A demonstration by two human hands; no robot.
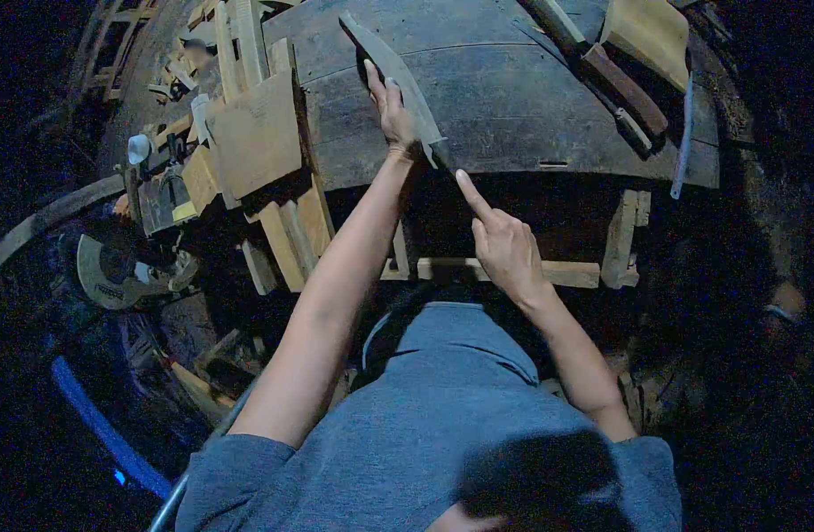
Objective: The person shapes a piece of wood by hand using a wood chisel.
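Note:
A long pale blade lies slantwise over the dark wooden tabletop, its dark handle reaching past the front edge. Along the blade's left side rests my left hand, fingers stretched forward and thumb apart, against the blade. My right hand is below the front edge, index finger extended with its tip at the handle's end. Its other fingers are bent, and nothing shows in them. Whether the fingertip touches the handle is unclear.
Wooden boards and blocks crowd the left side. At the right lie a brown-handled tool, a thin metal strip and a curved wooden piece. A round grey tool sits lower left. A wooden crossbar runs under the table.

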